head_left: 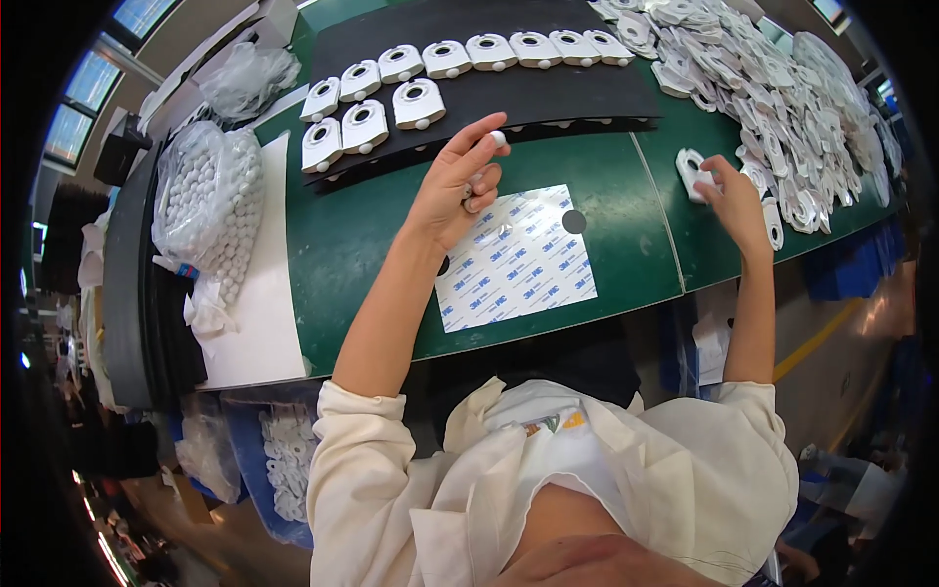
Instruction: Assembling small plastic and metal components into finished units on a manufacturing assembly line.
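Observation:
Raised over the table, my left hand [458,186] pinches a small white ball [499,139] between thumb and forefinger. Something small and dark shows by its curled fingers, too small to name. Off to the right, my right hand [736,203] has its fingers on a white plastic part [691,172] with a round opening, beside a heap of similar parts [782,108]. Between my hands lies a square backing sheet [528,256] with blue print. A black round disc [574,223] sits at its right edge.
At the back, a black foam board [548,96] bears rows of white parts [444,59], with balls at their front edges. A clear bag of white balls [210,181] lies at the left on a white board [269,323]. The green table [362,235] has a seam at right.

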### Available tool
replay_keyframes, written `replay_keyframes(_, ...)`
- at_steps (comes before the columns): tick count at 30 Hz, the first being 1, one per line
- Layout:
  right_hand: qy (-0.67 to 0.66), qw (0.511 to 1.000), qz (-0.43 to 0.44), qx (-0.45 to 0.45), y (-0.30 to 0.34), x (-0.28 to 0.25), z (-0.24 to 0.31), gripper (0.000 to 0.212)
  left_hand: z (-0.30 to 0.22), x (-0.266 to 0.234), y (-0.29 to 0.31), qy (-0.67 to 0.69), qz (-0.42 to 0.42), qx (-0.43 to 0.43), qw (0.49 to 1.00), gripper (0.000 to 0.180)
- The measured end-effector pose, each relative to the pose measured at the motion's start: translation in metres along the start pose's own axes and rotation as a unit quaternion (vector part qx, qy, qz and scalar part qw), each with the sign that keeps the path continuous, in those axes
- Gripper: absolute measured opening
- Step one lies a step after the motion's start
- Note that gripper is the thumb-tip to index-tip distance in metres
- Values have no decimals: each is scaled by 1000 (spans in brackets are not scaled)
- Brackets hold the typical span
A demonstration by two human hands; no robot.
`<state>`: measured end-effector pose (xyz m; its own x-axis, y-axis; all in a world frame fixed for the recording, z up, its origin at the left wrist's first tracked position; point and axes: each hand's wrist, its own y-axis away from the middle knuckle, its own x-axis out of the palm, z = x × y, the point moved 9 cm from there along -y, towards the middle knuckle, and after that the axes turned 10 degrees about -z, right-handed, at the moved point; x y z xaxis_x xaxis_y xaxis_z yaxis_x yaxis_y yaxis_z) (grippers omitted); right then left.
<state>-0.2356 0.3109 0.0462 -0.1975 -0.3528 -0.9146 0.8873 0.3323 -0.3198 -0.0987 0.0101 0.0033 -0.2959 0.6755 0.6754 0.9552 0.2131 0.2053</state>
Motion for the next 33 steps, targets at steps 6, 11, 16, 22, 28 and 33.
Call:
replay_keyframes(6, -91, 982, 77, -150, 12, -14, 71, 24, -1, -4, -7, -29, -10, 23, 999, 19)
replay_keyframes(11, -216, 947, 148, -188, 24, -3, 153, 12, -6, -9, -2, -19, -36, 24, 999, 20)
replay_keyframes(16, -559, 792, 243, -47, 42, 61, 188, 12, -4, -6, -6, 22, -17, 7, 1000, 21)
replay_keyframes(22, -564, 790, 237, -42, 57, 89, 199, 15, -7, -10, -5, 22, -36, 20, 999, 22)
replay_keyframes(28, -512, 825, 226, -74, 60, 83, 203, 13, -6, -11, -6, 9, -32, 24, 999, 23)
replay_keyframes(33, -517, 827, 200, -89, 57, 81, 201, 12, -7, -12, -7, 16, -36, 30, 999, 23)
